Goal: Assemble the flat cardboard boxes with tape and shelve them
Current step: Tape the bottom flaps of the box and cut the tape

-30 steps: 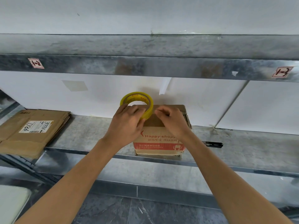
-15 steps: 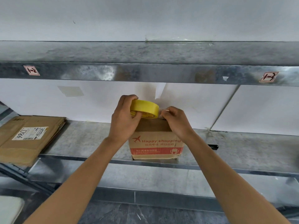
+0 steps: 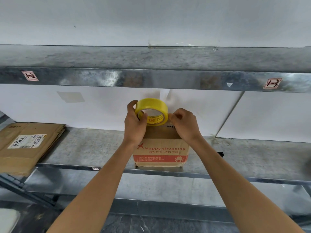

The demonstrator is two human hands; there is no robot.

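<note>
A small cardboard box [image 3: 160,148] printed "Happy shopping" stands on the metal shelf [image 3: 94,148] at its front edge. Above the box's far top, my left hand [image 3: 135,125] grips a yellow tape roll [image 3: 152,110], thumb inside the core. My right hand [image 3: 183,123] pinches the tape's loose end at the roll's right side, just over the box's back edge. The box's top is mostly hidden behind my hands.
A stack of flat cardboard boxes [image 3: 25,147] with a white label lies at the shelf's left end. A black marker [image 3: 220,154] lies right of the box, partly behind my right forearm. An upper shelf beam [image 3: 151,79] runs overhead.
The tape roll has tilted from upright to nearly flat and moved right, over the box's back edge. My right hand's fingers have gone from the box top to the roll's right side.
</note>
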